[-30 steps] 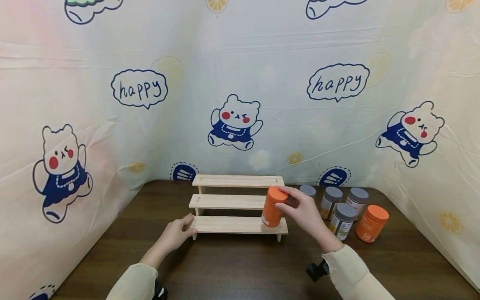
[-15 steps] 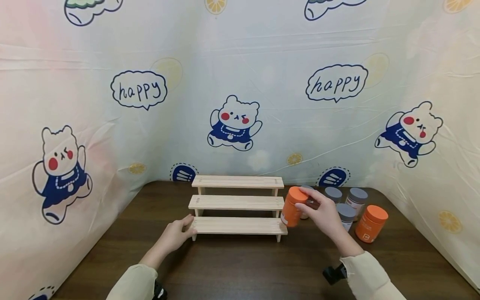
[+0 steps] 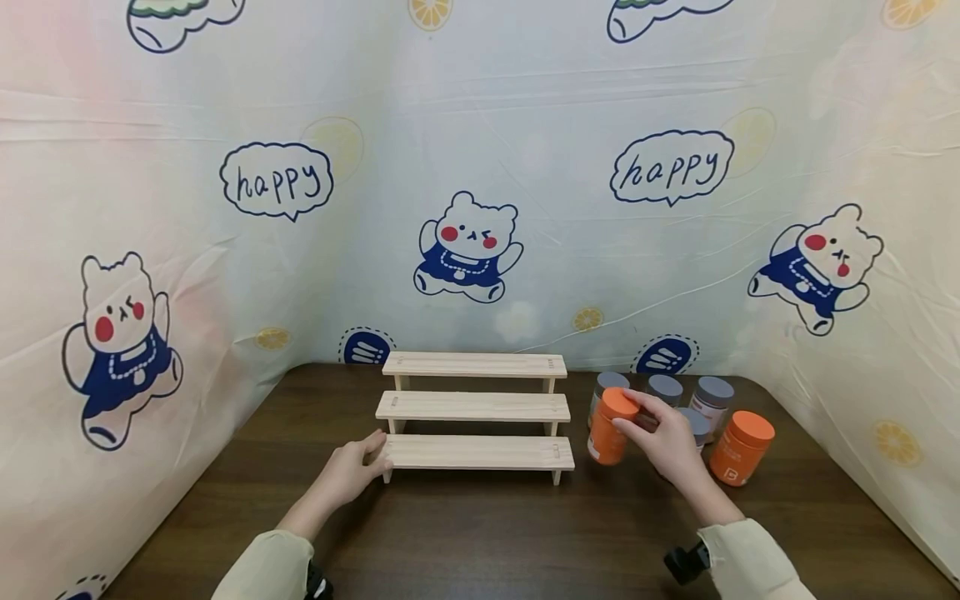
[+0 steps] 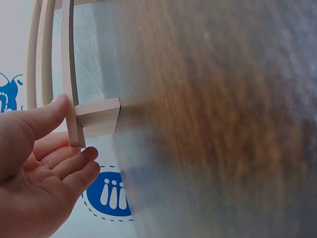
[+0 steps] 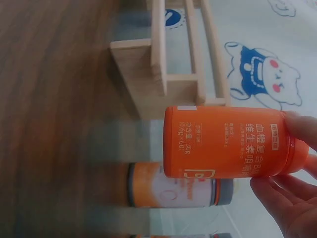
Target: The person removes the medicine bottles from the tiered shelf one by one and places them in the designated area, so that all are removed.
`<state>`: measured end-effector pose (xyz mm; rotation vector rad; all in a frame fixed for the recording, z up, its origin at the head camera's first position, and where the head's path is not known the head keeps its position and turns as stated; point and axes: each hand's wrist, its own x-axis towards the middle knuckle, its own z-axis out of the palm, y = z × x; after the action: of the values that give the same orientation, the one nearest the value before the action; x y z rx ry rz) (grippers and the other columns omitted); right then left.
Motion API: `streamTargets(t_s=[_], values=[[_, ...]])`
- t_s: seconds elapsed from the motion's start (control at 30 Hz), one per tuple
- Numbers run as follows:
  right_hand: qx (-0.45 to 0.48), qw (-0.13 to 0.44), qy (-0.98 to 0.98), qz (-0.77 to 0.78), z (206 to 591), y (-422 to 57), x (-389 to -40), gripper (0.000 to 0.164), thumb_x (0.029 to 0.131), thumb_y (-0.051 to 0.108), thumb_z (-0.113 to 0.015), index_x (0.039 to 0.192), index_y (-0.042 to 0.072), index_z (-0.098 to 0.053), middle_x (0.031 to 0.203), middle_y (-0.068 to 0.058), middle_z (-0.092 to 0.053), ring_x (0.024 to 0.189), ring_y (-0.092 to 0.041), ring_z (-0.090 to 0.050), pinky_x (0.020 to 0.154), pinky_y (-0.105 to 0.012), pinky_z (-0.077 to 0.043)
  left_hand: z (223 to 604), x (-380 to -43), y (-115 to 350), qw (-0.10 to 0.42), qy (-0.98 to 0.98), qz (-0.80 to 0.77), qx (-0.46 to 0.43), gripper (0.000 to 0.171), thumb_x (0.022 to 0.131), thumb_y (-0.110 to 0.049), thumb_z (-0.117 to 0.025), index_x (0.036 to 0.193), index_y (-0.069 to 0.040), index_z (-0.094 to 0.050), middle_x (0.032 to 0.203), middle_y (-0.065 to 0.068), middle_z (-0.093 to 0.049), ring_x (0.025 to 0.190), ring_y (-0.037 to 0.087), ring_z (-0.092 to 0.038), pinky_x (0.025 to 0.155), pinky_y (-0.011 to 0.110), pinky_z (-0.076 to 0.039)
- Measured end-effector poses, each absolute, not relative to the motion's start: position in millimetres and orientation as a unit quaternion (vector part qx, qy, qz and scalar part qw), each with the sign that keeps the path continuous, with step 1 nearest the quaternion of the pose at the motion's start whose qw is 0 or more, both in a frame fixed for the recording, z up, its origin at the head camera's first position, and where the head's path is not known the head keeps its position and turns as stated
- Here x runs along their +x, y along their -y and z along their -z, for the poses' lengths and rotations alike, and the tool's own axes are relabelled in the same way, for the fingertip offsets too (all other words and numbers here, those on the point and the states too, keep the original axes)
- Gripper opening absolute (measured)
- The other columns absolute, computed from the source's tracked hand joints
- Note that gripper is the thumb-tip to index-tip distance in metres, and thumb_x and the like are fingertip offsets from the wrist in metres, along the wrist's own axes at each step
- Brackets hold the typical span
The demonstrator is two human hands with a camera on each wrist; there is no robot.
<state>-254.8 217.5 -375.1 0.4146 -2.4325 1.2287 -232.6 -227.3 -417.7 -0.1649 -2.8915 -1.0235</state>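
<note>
A three-step wooden display rack stands on the table. My left hand pinches the left end of its lowest plank; in the left wrist view the thumb lies on the plank and the fingers curl beneath. To the right of the rack, my right hand grips an orange vitamin bottle by its lid. The bottle is slightly tilted, label visible in the right wrist view, its base higher there than that of the grey-lidded bottle behind it.
Several grey-lidded bottles cluster behind and beside my right hand, partly covered by it. A second orange bottle stands at their right. Patterned cloth hangs round the back and sides of the dark wooden table.
My right hand has carried the orange bottle from over the rack's lowest step to the right, off the rack and in front of the grey-lidded bottles. The left hand has stayed put.
</note>
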Motion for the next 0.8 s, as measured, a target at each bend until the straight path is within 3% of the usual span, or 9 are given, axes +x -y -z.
streamTargets(t_s=[0.8], values=[[0.129,0.192,0.894,-0.383,400.2,-229.7,-259.7,0.047,0.08,0.011,-0.072,0.122,-0.003,-0.056,0.111,-0.021,-0.058,0.088,-0.029,-0.058,0.076,-0.045,-0.05,418.1,-232.7,228.7,0.04,0.943,0.326,-0.059,0.053,0.088,-0.015,-0.063,0.132,0.007,-0.045,0.137,0.022,-0.04,0.123,0.038,-0.039,0.095,0.052,-0.034]])
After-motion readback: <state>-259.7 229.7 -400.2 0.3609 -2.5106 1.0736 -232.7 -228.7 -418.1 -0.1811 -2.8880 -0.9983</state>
